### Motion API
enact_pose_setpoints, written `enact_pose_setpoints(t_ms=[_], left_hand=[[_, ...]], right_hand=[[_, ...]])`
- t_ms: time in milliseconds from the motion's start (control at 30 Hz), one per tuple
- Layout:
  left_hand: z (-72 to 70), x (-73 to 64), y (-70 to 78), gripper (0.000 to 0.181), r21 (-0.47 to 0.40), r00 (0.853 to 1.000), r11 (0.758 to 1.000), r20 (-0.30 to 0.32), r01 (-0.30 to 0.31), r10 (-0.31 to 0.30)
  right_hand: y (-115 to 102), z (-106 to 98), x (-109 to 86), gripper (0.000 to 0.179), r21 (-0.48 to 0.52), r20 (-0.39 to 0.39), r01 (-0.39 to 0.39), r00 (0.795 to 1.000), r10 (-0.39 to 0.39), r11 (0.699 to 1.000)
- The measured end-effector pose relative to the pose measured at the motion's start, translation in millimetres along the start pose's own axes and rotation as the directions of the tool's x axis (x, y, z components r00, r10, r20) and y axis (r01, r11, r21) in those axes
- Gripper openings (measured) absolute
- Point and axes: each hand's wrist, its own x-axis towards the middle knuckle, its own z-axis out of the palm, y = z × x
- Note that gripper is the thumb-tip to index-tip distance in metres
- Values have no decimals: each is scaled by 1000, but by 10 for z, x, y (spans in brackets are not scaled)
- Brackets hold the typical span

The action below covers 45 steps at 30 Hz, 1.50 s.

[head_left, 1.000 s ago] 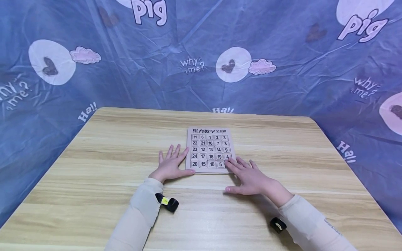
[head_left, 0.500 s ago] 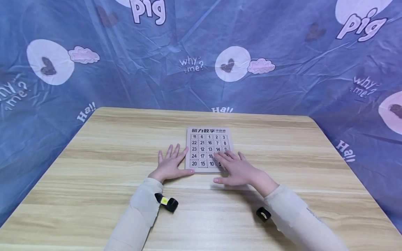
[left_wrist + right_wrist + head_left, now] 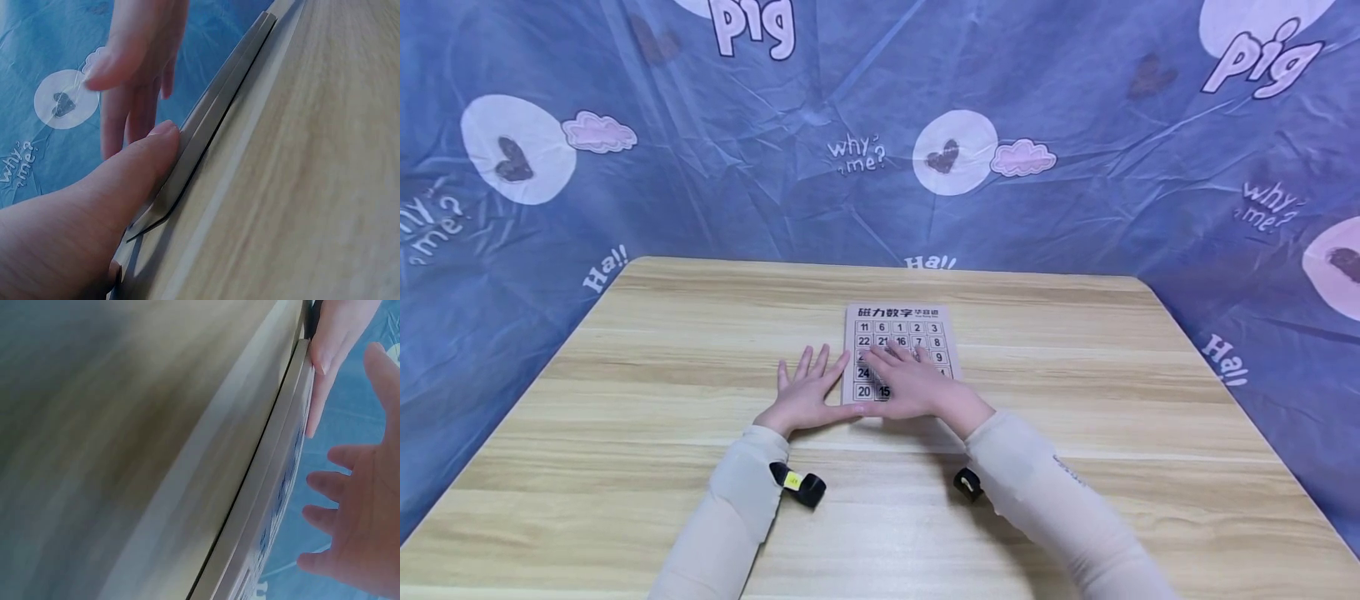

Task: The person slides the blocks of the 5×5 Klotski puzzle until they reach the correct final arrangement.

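A grey sliding number puzzle (image 3: pixel 887 313) lies flat on the table, with rows of numbered square tiles under a printed title. My left hand (image 3: pixel 808 400) rests at its left side, fingers spread, thumb on the near left corner. That thumb (image 3: pixel 119 181) touches the puzzle's edge (image 3: pixel 209 122) in the left wrist view. Over the lower tiles is my right hand (image 3: pixel 917 390), fingers spread and covering several numbers; its thumb tip overlaps the left thumb tip in the head view. The right wrist view shows the right hand (image 3: pixel 369 512) apart from the puzzle face, holding nothing.
The wooden table (image 3: pixel 625 500) has bare surface all around the puzzle. A blue printed curtain (image 3: pixel 760 192) hangs behind and at both sides. Small black wrist devices (image 3: pixel 808 489) sit on both sleeves.
My right hand has swept left across the puzzle, from its lower right corner to above the left and middle columns. The left hand and the puzzle have stayed in place.
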Motion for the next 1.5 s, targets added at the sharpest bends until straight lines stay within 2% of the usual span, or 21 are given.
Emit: enact_pose_setpoints(t_ms=[267, 467, 600, 1500], left_hand=[[10, 2, 7, 93, -10, 1000, 1000, 2, -6, 6], [-9, -18, 12, 92, 1, 1000, 1000, -13, -11, 11], [-14, -28, 8, 90, 15, 1000, 1000, -14, -11, 11], [-4, -9, 23, 95, -19, 1000, 1000, -8, 11, -11]], right_hand=[[-157, 59, -120, 88, -4, 17, 69, 997, -69, 998], [-292, 78, -260, 88, 23, 24, 152, 988, -153, 988], [-344, 102, -309, 88, 16, 43, 179, 983, -180, 984], [-157, 166, -513, 86, -1, 28, 138, 990, -138, 990]])
